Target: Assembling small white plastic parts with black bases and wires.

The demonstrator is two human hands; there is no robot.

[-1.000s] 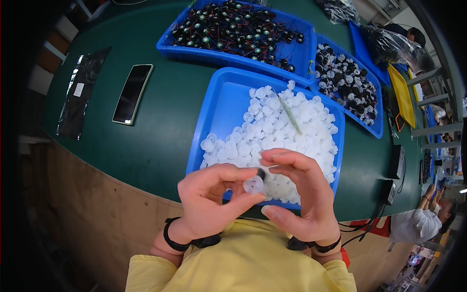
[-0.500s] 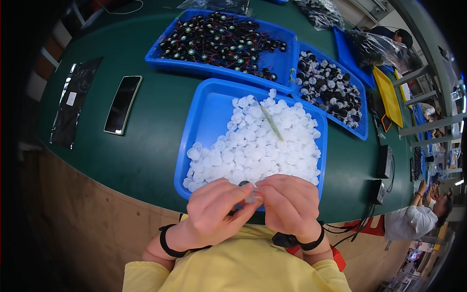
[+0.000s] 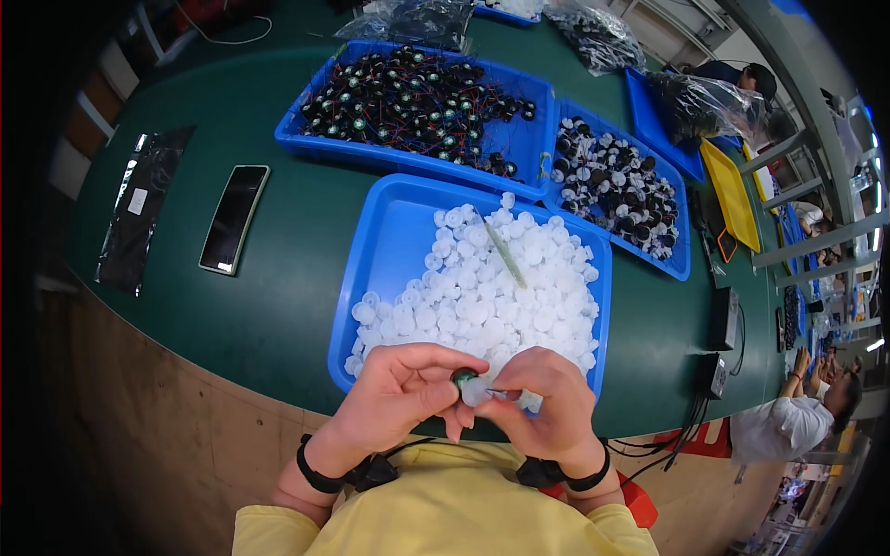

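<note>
In front of my chest, over the near edge of the blue tray (image 3: pixel 357 259), my left hand (image 3: pixel 394 394) pinches a small dark round part (image 3: pixel 464 374) with a green face. A translucent white plastic cap (image 3: pixel 476 393) sits against that part, between my two hands. My right hand (image 3: pixel 547 394) is closed at the cap's right side, its thumb and forefinger on a thin dark strand (image 3: pixel 503 395), too small to name for certain. Beyond my hands, a heap of similar white caps (image 3: pixel 501 296) fills much of the tray. On the heap lies a thin greenish stick (image 3: pixel 505 255).
Behind stands a blue bin of dark round parts with wires (image 3: pixel 399 102); right of it, a bin of black-and-white parts (image 3: pixel 621 185). A phone (image 3: pixel 235 220) and black plastic bag (image 3: pixel 139 213) lie left. Small black boxes (image 3: pixel 723 320) with cables stand right. People work farther right.
My left hand has turned and its fingers have opened out around the dark part, showing more of it and the cap. My right hand has shifted slightly down. The whole view has tilted a little.
</note>
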